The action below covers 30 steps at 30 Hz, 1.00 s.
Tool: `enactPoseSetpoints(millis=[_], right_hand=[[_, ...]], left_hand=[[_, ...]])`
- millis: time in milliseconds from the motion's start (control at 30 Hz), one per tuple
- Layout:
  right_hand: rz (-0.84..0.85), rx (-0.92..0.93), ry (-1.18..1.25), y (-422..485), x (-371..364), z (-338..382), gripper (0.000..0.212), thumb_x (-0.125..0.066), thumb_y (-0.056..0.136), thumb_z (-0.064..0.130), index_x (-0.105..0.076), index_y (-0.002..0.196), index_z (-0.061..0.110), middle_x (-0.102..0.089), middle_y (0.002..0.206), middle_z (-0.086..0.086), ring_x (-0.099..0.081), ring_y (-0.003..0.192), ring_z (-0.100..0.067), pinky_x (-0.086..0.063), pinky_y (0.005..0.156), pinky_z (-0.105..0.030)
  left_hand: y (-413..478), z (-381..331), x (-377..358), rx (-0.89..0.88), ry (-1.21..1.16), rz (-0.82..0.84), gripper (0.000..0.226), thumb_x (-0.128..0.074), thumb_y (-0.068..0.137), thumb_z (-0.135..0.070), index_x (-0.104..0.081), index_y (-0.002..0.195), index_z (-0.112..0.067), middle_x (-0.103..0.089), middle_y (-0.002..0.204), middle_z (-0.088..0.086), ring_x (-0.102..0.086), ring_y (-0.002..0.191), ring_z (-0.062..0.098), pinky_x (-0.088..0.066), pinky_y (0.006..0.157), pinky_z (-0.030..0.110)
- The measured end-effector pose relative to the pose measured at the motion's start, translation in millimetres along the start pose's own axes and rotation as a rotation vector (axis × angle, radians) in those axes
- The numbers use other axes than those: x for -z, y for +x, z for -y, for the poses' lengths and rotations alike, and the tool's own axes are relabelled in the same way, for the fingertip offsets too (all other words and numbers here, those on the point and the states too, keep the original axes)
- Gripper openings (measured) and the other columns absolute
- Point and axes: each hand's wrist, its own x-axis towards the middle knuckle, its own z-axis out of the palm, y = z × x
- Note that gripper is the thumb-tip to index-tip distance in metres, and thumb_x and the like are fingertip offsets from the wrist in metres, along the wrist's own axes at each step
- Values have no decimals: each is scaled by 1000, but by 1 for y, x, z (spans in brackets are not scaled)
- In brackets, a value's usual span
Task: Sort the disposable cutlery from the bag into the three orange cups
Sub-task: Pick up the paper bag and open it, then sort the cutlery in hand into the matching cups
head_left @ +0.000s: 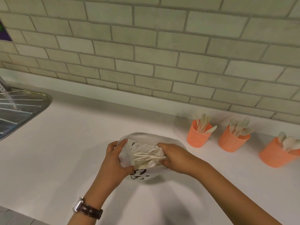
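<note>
Head view looks down on a white countertop (61, 156) that meets a wall of pale grey brick-shaped tiles (146, 51). At the far left a corner of a purple and green poster (4, 32) shows on the wall, its print cut off by the frame. Below it a ribbed steel drainboard (21, 111) is let into the counter. A brown-strapped wristwatch (87, 208) sits on the left wrist. The left hand (116, 158) curls round the open mouth of the white bag (151, 138), which lies on the counter in the middle. Black markings on its near side and a small printed label are too blurred to read. The right hand (176, 157), at the bag's mouth, has its fingers closed on a bundle of pale cutlery (146, 158). To the right, near the wall, three perforated orange cups stand apart in a row: the left cup (197, 139) holds knives, the middle cup (230, 143) forks, the right cup (274, 157) spoons.
</note>
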Motion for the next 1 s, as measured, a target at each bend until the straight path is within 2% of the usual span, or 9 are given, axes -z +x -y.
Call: enactPoseSetpoints(millis=[233,333,433,500,567,633,733,867,1000], right_hand=[[-192,-37,320,-7,14,-8,32,-59,89,23,-45,118,25,-61,102,-3,-60,90,-18,-51,80,-36],[-265,-89,627,-6,16,-4,34,-60,90,16,-41,113,31,-59,98,-8,-58,87,-18,-50,79,-26],[-373,-129,946,-4,15,-1,36,-58,89,3,-45,121,14,-64,97,-3,-59,89,-11,-50,80,-20],[-441,-125,1208,-4,14,1,27,-56,89,0,-48,115,4,-67,82,-1,-61,78,-13,-51,72,-23],[-479,-109,1413,-7,14,3,18,-53,89,0,-47,105,5,-63,70,-1,-59,69,-17,-51,66,-26],[-496,-107,1569,-13,12,7,17,-54,88,0,-47,103,6,-60,70,-4,-63,69,-21,-54,67,-32],[-523,-123,1640,-22,8,9,20,-54,90,5,-46,108,9,-58,75,-5,-65,64,-24,-55,64,-37],[-586,-164,1700,-38,4,10,20,-55,88,7,-51,107,9,-57,80,-6,-57,55,-19,-50,53,-28],[-626,-148,1862,-54,3,9,21,-58,84,10,-55,105,9,-57,82,-4,-55,65,-18,-50,58,-27]], left_hand=[[13,3,4,-18,-18,9,83,-74,64,4,-42,134,-27,-33,125,-9,-47,97,15,-40,66,6],[17,-1,0,-12,-60,40,81,-73,66,3,-42,132,-32,-36,125,-9,-53,85,12,-45,65,11],[19,-5,-9,-9,-81,78,81,-72,67,2,-41,134,-32,-35,127,-9,-56,85,14,-46,65,17],[19,-5,-14,-7,-87,99,82,-72,67,3,-40,135,-31,-35,127,-8,-56,86,15,-46,65,17],[19,-6,-20,-10,-70,118,82,-72,67,2,-40,135,-30,-36,127,-8,-55,87,11,-46,63,13],[18,-4,-23,-14,-53,133,80,-72,67,1,-41,134,-30,-36,126,-9,-54,90,11,-46,64,12],[18,-2,-24,-23,-34,150,75,-75,69,-5,-42,128,-37,-38,123,-12,-57,89,13,-48,67,17],[19,-1,-19,-39,3,192,61,-75,73,-15,-46,116,-47,-41,119,-14,-63,82,22,-53,77,32],[22,1,-12,-42,140,239,42,-74,76,-21,-54,102,-46,-42,122,-6,-63,70,20,-54,73,34]])
